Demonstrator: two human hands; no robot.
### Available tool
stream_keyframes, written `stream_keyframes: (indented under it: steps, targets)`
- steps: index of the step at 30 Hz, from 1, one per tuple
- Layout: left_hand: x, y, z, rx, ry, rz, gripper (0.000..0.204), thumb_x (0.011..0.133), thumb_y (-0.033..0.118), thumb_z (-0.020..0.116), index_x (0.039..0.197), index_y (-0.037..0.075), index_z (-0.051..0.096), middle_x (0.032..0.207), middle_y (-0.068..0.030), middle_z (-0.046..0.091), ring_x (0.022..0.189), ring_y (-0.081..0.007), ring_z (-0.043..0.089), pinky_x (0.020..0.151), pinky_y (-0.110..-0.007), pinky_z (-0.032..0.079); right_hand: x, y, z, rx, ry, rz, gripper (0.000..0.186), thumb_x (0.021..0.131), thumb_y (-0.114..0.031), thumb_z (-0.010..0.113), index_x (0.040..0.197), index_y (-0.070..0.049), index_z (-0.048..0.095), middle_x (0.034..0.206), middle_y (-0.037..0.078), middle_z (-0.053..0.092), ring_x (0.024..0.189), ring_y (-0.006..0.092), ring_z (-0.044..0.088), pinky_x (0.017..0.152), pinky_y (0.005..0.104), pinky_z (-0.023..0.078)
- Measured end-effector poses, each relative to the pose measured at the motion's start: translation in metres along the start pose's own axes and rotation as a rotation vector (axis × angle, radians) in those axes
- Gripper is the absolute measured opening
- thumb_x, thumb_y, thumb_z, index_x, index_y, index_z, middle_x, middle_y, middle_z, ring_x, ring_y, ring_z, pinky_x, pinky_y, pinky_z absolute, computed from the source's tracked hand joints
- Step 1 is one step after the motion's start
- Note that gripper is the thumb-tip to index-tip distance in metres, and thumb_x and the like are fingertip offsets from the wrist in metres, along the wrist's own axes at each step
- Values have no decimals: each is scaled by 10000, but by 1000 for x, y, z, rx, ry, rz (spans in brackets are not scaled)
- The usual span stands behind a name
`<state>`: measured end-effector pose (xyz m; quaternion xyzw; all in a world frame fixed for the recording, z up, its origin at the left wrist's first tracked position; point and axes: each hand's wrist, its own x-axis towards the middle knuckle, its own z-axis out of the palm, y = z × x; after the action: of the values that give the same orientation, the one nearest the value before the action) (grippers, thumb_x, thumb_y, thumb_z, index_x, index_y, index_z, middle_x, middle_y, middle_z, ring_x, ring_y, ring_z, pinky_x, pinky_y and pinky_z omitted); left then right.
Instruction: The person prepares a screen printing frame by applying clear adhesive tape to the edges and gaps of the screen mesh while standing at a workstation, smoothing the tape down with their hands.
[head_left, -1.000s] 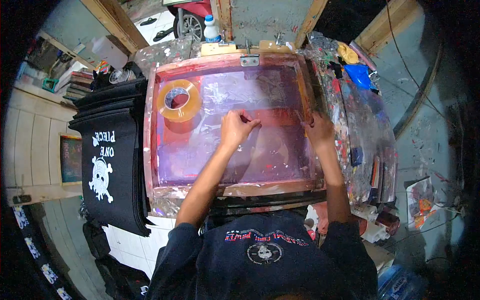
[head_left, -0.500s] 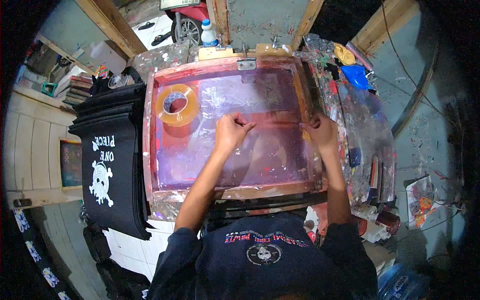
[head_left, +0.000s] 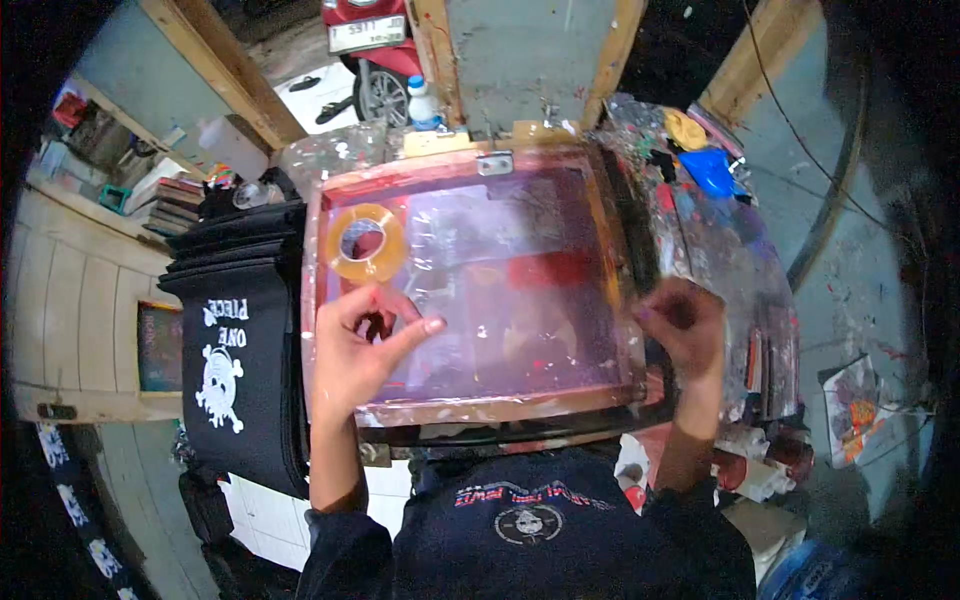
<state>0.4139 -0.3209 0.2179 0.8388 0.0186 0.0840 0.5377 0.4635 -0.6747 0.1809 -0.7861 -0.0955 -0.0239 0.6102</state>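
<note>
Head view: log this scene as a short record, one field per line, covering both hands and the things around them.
Left hand: thumb and fingers curled together over the lower left of the frame; grip unclear
Right hand: curled, blurred, by the frame's right edge; grip unclear
Work surface: wooden frame with purplish mesh
On mesh: tape roll, upper left
Frame top: metal fitting
Left side: stacked black fabric, white skull print
Behind: white bottle, blue cap
Right rear: blue item, kind unclear

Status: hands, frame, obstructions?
Left hand over screen frame's left side; right hand, blurred, near its right edge. Grips unclear. Tape roll inside frame, upper left.
</note>
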Motion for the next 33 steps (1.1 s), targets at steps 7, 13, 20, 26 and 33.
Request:
stream_keyframes:
  steps: [7, 13, 20, 26, 33]
  targets:
    - [-42, 72, -21, 98, 82, 511, 372, 608, 120, 933, 934, 36, 772, 660, -12, 682, 548, -98, 548, 522, -241, 397, -68, -29, -23, 463, 460, -217, 181, 688, -170, 831, 719, -97, 668, 705, 28, 554, 687, 213, 538, 622, 308, 449]
    - [-78, 73, -29, 14, 233, 976, 317, 592, 226, 927, 676, 258, 624, 691, 94, 554, 618, -79, 456, 541, -251, 338, -75, -62, -56, 298, 9, -917, 293, 659, -211, 878, 708, -190, 591, 715, -38, 480, 669, 156, 408, 586, 300, 301]
    - [-79, 87, -45, -4, 81, 976, 246, 666, 120, 852, 692, 304, 691, 679, 158, 582, 658, -68, 443, 584, -246, 309, -84, -81, -28, 256, 301, -968, 303, 588, -162, 901, 756, -225, 657, 746, -77, 495, 714, 128, 469, 574, 271, 311]
    - [-89, 84, -58, 24, -16, 1028, 127, 703, 208, 799, 706, 330, 762, 748, 172, 659, 690, -48, 436, 623, -256, 290, -88, -77, -79, 241, -113, -954, 328, 608, -291, 945, 720, -269, 637, 691, -110, 415, 738, 113, 384, 656, 269, 256]
    - [-88, 89, -77, 25, -232, 1023, 142, 677, 198, 834, 722, 319, 774, 711, 166, 638, 680, -48, 480, 636, -255, 308, -92, -79, -75, 248, -79, -916, 290, 636, -258, 932, 680, -253, 645, 677, -103, 404, 726, 107, 393, 636, 265, 265]
